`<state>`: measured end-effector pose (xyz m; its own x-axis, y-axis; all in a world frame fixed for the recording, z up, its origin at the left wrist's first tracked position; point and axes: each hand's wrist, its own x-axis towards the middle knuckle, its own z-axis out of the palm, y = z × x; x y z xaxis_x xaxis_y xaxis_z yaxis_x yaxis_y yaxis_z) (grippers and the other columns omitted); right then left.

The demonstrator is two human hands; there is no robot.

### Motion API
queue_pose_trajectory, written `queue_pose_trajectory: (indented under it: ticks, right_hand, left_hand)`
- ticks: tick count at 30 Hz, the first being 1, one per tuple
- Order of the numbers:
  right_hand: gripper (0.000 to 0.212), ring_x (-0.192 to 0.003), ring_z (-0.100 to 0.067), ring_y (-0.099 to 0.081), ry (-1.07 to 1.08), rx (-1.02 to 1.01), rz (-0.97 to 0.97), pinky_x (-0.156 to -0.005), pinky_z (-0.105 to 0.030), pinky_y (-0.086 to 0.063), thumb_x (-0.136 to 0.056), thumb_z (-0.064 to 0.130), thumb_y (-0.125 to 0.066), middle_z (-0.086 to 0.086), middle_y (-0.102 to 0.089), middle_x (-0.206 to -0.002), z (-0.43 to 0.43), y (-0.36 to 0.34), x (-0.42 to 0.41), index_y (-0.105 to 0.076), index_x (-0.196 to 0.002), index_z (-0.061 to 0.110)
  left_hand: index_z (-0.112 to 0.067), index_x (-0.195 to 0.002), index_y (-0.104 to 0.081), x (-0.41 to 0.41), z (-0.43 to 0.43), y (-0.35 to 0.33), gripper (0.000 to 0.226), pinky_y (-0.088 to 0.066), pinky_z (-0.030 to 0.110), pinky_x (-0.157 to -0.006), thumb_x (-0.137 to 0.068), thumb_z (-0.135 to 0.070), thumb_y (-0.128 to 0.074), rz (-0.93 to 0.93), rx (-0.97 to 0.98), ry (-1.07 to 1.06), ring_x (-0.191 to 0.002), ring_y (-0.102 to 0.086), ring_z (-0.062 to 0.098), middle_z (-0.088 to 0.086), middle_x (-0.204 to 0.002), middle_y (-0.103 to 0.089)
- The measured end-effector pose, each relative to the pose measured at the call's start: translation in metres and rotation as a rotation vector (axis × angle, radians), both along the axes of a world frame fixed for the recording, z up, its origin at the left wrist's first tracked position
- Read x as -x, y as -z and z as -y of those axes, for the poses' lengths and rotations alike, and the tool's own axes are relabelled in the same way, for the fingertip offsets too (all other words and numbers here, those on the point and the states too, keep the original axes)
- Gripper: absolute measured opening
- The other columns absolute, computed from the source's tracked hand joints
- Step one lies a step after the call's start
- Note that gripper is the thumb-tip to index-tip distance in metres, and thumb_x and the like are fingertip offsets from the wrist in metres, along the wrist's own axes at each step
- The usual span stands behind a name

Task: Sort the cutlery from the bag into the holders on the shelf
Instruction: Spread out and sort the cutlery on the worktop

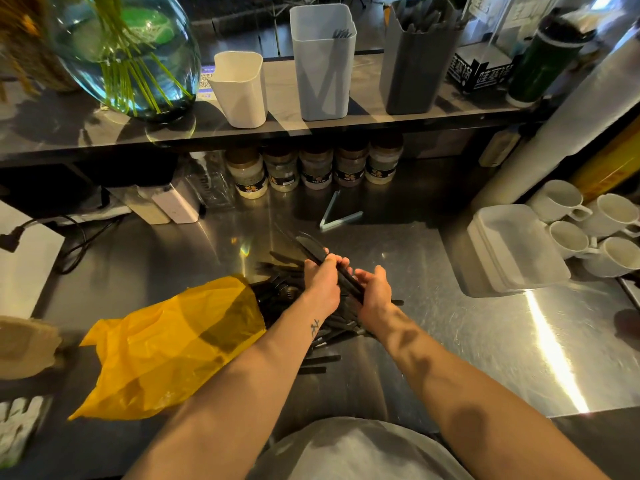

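At the middle of the steel counter (pixel 485 341), we hold a bundle of black plastic knives (pixel 309 247) in both hands. Our left hand (pixel 322 282) curls its fingers round the bundle towards the blade end, and our right hand (pixel 375 292) closes round the handle end just beside it. The blades stick out past the left fingers towards the far side, and one handle tip shows to the right of the right wrist.

Under and near our hands lies a pile of black cutlery (pixel 277 292), spilling from the mouth of a yellow plastic bag (pixel 173 344) that lies on the left of the counter.

On the far shelf (pixel 86 133) stand three holders in a row: a short white holder (pixel 239 88), a taller light grey holder (pixel 323 60) with a few dark tips showing at its rim, and a dark grey holder (pixel 415 57) with dark cutlery in it. Left of them is a glass vase (pixel 128 53) with green stems; to the right stands a dark green bottle (pixel 543 57).

Below the shelf sits a row of labelled jars (pixel 311 164). White mugs (pixel 588 223) and stacked plastic containers (pixel 516 247) sit at the right.

We cannot tell which pieces in the pile are forks or spoons, and our arms hide its near part.
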<state>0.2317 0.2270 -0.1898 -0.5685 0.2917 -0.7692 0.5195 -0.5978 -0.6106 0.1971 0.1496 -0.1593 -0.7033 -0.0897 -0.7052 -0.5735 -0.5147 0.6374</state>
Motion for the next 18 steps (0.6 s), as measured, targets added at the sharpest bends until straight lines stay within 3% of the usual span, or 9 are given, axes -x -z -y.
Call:
queue_pose_trajectory:
  ticks: [2,6,9,11,13,15,18]
  right_hand:
    - [0.056,-0.095,-0.031,-0.068,-0.001,0.057,-0.014,-0.095,-0.044,-0.051,-0.104,0.049,-0.034,-0.014,-0.075,-0.096,0.010,-0.003,0.004,-0.065,-0.076,0.012]
    - [0.057,-0.103,-0.027,-0.068,-0.104,0.036,-0.025,-0.104,-0.045,-0.045,-0.101,0.054,-0.036,-0.008,-0.077,-0.099,0.011,0.004,0.001,-0.072,-0.082,0.014]
    - [0.043,-0.071,-0.018,-0.059,-0.190,-0.023,-0.102,-0.075,-0.033,-0.047,-0.104,0.042,-0.042,0.001,-0.064,-0.069,-0.010,-0.005,0.000,-0.069,-0.082,0.016]
    - [0.033,-0.058,-0.014,-0.059,-0.216,-0.064,-0.184,-0.058,-0.029,-0.047,-0.103,0.036,-0.049,0.002,-0.064,-0.067,-0.023,-0.025,0.006,-0.070,-0.086,0.017]
    - [0.026,-0.067,-0.013,-0.068,-0.214,-0.123,-0.278,-0.059,-0.029,-0.051,-0.102,0.034,-0.053,-0.001,-0.072,-0.084,-0.036,-0.040,0.017,-0.072,-0.098,0.017]
    - [0.029,-0.089,-0.016,-0.071,-0.271,-0.170,-0.358,-0.074,-0.031,-0.052,-0.105,0.036,-0.048,-0.004,-0.075,-0.105,-0.048,-0.052,0.029,-0.070,-0.112,0.018]
    - [0.030,-0.104,-0.019,-0.067,-0.325,-0.249,-0.420,-0.080,-0.032,-0.053,-0.109,0.033,-0.038,-0.006,-0.068,-0.123,-0.060,-0.068,0.042,-0.056,-0.129,0.020]
  left_hand:
    - [-0.015,-0.118,-0.054,-0.008,-0.005,-0.002,0.019,-0.056,0.035,-0.076,-0.101,-0.008,-0.051,-0.003,0.020,0.068,-0.075,-0.060,0.017,0.005,-0.084,-0.059]
    - [-0.018,-0.118,-0.057,-0.009,-0.002,0.001,0.016,-0.054,0.031,-0.075,-0.104,-0.013,-0.052,-0.014,0.050,0.171,-0.073,-0.058,0.015,0.004,-0.086,-0.061]
    - [-0.012,-0.119,-0.060,-0.012,0.005,-0.001,0.018,-0.051,0.029,-0.064,-0.103,-0.009,-0.053,-0.037,0.019,0.326,-0.067,-0.057,0.015,0.005,-0.083,-0.061]
    - [-0.012,-0.116,-0.062,-0.016,0.011,-0.004,0.017,-0.047,0.028,-0.059,-0.102,-0.010,-0.052,-0.042,-0.036,0.443,-0.064,-0.055,0.015,0.004,-0.079,-0.061]
    - [-0.014,-0.107,-0.061,-0.020,0.014,-0.008,0.016,-0.038,0.026,-0.055,-0.104,-0.011,-0.046,-0.032,-0.143,0.572,-0.058,-0.047,0.012,0.002,-0.074,-0.055]
    - [-0.012,-0.103,-0.061,-0.024,0.015,-0.011,0.021,-0.032,0.026,-0.057,-0.103,-0.011,-0.039,-0.007,-0.203,0.679,-0.057,-0.040,0.012,0.001,-0.072,-0.051]
    - [-0.010,-0.102,-0.059,-0.029,0.012,-0.014,0.020,-0.028,0.025,-0.055,-0.101,-0.013,-0.039,0.035,-0.282,0.771,-0.055,-0.035,0.011,0.001,-0.070,-0.047]
